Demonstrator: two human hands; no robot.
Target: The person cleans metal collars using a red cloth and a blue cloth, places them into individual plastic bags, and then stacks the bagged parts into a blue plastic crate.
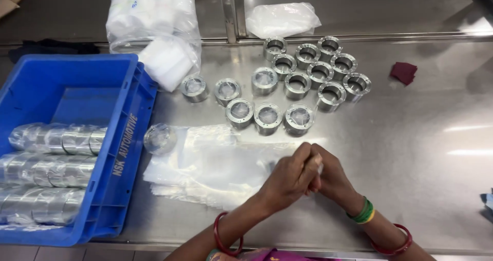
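Our left hand (288,178): It sits just past the near-right edge of the bag pile, pressed against our right hand. Its fingers are curled and squeezed together. They seem to pinch a bit of thin clear plastic, but we cannot see it well.

Our right hand (329,176): It is tight against the left one, on the side away from the bag pile. Its fingers are bent and closed too. What is between them is mostly hidden from us.

Bag pile (215,163): A flat stack of clear plastic bags lies on the steel table (421,138). We use it as our marker for every place here.

Wrapped ring (160,139): One shiny metal ring in a bag sits at the pile's far-left corner, close to the blue crate (131,112).

Bare rings (298,81): Many metal rings stand in a bunch on the far side of the pile, close together, some touching.

Blue crate: It is left of the pile, with rows of wrapped rings (49,171) inside.

Worry one: The bags are slippery and thin. We think two could stick together and come up at once.

Worry two: Our arms could drag the pile toward the table's near edge, and bags might slide off.

Worry three: The wrapped ring looks round, so a bump could make it roll.
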